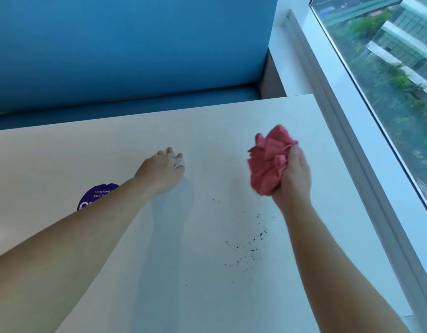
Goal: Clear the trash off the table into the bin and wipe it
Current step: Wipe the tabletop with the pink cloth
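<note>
My right hand [295, 179] grips a crumpled pink cloth [267, 162] and holds it a little above the white table [207, 131]. Near the table's middle, my left hand [165, 169] lies knuckles up with its fingers curled around something small and white [177, 162], mostly hidden under the fingers. Dark crumbs [248, 241] are scattered over the table between my forearms, with a smaller cluster of specks [216, 201] further up.
A round purple sticker [94, 198] with white text lies on the table, partly under my left forearm. A blue padded bench back [126, 44] stands behind the table. To the right run a white sill [351, 131] and a window [399, 68].
</note>
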### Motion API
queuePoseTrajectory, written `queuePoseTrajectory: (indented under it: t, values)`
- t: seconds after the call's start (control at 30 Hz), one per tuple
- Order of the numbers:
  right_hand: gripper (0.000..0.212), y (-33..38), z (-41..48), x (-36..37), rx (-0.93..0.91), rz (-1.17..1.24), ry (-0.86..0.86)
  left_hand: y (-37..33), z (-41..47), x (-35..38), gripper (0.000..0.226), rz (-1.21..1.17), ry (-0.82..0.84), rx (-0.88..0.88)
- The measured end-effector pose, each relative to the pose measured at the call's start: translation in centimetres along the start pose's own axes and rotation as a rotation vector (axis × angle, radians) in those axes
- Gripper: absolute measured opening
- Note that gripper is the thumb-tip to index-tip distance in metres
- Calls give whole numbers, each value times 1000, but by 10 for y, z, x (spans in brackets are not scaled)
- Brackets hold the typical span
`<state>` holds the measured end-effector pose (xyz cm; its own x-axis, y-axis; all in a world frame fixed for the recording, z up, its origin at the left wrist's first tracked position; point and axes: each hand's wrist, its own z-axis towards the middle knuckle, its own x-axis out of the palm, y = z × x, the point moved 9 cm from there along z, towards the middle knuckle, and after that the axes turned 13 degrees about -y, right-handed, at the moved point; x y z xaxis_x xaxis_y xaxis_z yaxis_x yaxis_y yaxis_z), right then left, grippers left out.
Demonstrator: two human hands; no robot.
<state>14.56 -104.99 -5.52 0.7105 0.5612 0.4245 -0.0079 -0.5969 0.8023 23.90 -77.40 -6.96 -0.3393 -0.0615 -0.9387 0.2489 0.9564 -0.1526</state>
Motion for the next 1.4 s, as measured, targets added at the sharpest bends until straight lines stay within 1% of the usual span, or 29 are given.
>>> queuePoseTrajectory:
  t: [0.03, 0.1, 0.17, 0.23, 0.33, 0.37, 0.4, 0.5, 0.6, 0.77, 0.8, 0.9, 1.0, 1.03, 1.1, 1.13, 1.17, 1.2, 1.23, 1.3, 1.37, 1.4]
  values:
    - [37, 15, 18, -6, -88, -19, -65, 1, 0, 1, 48, -1, 4, 2]
    - [37, 44, 54, -21, -322, -167, -217, 2, -1, 4, 51, -5, 9, 10]
    - [36, 68, 78, -29, -539, -397, -346, 5, 0, 6, 54, -25, 18, 10]
    - [34, 71, 100, -33, -665, -674, -415, 8, 1, 9, 56, -37, 25, 16]
    - [41, 40, 132, -35, -725, -1192, -407, 12, 2, 12, 60, -65, 34, 21]
    - [43, 29, 140, -35, -733, -1283, -412, 13, 2, 13, 60, -79, 40, 21]
    - [43, 22, 146, -33, -729, -1301, -426, 14, 3, 13, 60, -90, 44, 24]
    - [41, 12, 150, -8, -694, -1235, -456, 18, 5, 12, 60, -115, 58, 31]
    - [40, -6, 148, 39, -723, -1250, -364, 22, 8, 8, 60, -126, 63, 50]
    - [39, -64, 127, 131, -797, -1310, -186, 29, 13, 1, 60, -123, 51, 98]
    - [38, -77, 120, 150, -805, -1273, -129, 30, 14, 1, 60, -117, 56, 110]
    - [35, -117, 92, 204, -817, -1128, 127, 29, 14, 1, 59, -147, 45, 129]
    - [32, -142, 66, 237, -811, -1124, 347, 30, 12, 3, 57, -232, 38, 153]
    - [31, -144, 58, 243, -830, -1139, 404, 35, 12, 3, 54, -330, 50, 124]
    - [29, -143, 47, 245, -847, -1184, 512, 53, 13, -2, 40, -657, 72, -28]
    - [26, -142, 42, 242, -815, -1195, 556, 63, 12, -5, 34, -833, 74, -110]
    - [24, -142, 39, 237, -759, -1203, 583, 75, 11, -8, 34, -968, 60, -174]
    - [26, -139, 34, 229, -714, -1207, 593, 87, 9, -11, 36, -1036, 21, -229]
    - [28, -136, 29, 220, -676, -1214, 598, 99, 6, -15, 37, -1054, -44, -270]
    - [24, -128, 13, 203, -607, -1197, 620, 119, 1, -22, 33, -1018, -199, -313]
    - [17, -121, -7, 183, -520, -1154, 669, 124, -1, -24, 24, -963, -279, -322]
    - [19, -116, -17, 172, -499, -1132, 697, 120, 1, -25, 22, -909, -297, -302]
